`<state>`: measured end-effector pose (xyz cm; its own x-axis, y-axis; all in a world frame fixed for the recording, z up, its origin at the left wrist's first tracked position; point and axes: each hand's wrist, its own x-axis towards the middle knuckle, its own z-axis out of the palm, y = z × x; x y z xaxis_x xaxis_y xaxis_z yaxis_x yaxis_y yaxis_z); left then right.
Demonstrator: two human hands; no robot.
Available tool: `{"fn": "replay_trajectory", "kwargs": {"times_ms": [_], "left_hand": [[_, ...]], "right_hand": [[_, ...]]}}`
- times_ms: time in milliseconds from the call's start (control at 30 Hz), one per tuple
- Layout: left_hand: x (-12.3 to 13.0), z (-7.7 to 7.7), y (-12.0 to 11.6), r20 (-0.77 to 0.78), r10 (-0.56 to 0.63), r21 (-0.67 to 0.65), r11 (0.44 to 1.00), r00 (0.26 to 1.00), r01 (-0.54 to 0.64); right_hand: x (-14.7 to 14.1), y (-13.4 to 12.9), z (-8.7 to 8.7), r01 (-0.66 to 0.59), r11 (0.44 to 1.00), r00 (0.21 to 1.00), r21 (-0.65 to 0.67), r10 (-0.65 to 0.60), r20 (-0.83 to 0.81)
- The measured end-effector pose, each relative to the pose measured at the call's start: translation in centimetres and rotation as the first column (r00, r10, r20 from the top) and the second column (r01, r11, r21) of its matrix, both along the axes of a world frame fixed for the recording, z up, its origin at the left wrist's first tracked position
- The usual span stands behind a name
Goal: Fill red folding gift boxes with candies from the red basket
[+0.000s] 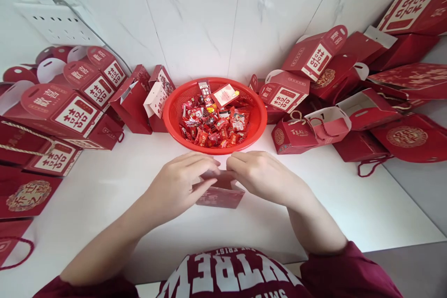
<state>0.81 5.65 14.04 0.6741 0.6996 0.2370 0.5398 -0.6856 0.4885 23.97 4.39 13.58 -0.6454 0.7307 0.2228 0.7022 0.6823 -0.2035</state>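
Note:
A small red box (220, 197) stands on the white table in front of my body, its top open towards the basket. My left hand (185, 179) is at its left upper edge, fingers curved with the thumb apart below them, touching or very near the flap. On the right, my right hand (260, 174) has its fingers bent together at the box's upper right edge; the fingertips are partly hidden. Just beyond both hands sits a round red plastic basket (171, 123), holding many red-wrapped candies (213, 137) and a pink-white card-like packet (225, 95).
Red gift boxes (75, 114) are stacked on the left, with two red bags (131, 104) beside the basket. More boxes and bags (284, 98) pile up at the right. A marbled wall (199, 18) and a socket strip (59, 25) stand behind the white table (139, 158).

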Motion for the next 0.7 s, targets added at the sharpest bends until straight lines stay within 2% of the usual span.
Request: {"fn": "replay_trajectory", "kwargs": {"times_ms": [100,200,333,433,567,700], "left_hand": [[-0.1,0.3,0.1,-0.064,-0.086,-0.173,0.982,0.994,0.074],[-0.3,0.7,0.3,-0.142,-0.166,-0.24,0.962,0.976,0.129],[-0.6,1.1,0.5,-0.179,-0.202,-0.245,0.957,0.963,0.155],[-0.6,1.1,0.4,-0.205,-0.215,-0.238,0.957,0.955,0.165],[-0.7,0.8,0.3,-0.244,-0.175,-0.198,0.972,0.954,0.128],[-1.0,0.6,0.2,-0.264,-0.159,-0.187,0.976,0.951,0.111]], "right_hand": [[0.2,0.2,-0.2,-0.008,0.995,1.0,-0.103,0.006,-0.028],[0.5,0.0,0.2,-0.043,0.985,0.998,-0.17,0.036,-0.044],[0.5,-0.4,0.9,-0.063,0.983,0.997,-0.175,0.053,-0.057],[0.0,-0.4,1.1,-0.06,0.965,0.997,-0.256,0.048,-0.054],[-0.2,-0.5,1.3,-0.025,0.927,1.0,-0.374,0.022,-0.012],[0.7,-0.6,1.3,0.037,0.91,0.998,-0.412,-0.012,0.062]]}}
